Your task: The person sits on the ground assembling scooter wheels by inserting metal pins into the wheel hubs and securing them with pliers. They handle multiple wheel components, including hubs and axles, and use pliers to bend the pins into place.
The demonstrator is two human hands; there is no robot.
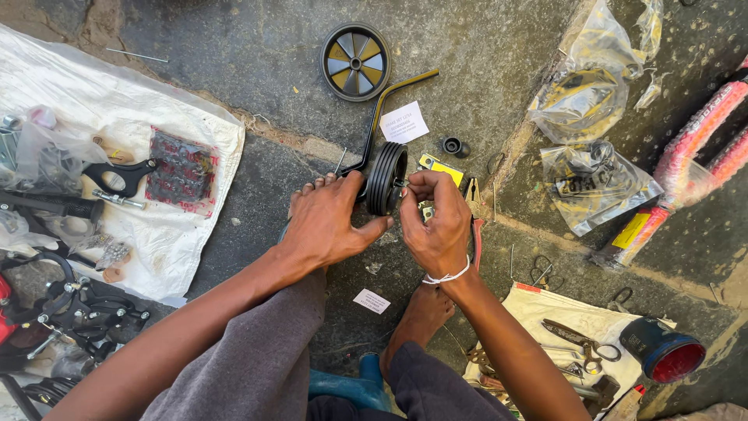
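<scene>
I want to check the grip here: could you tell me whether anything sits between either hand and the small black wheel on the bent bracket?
Nothing visible does. The left hand steadies the small black wheel from its side, and the right hand pinches at its hub directly.

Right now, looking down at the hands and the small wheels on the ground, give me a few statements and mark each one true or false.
1. The left hand steadies a black wheel standing on edge. True.
2. The right hand grips the pliers. False: its fingertips work at the wheel's hub; the pliers lie on the ground beside it.
3. A second wheel with yellow spokes lies flat farther off. True.
4. The dark tin with the red inside sits beside the left hand. False: it sits to the right, near the cloth with tools.
</scene>
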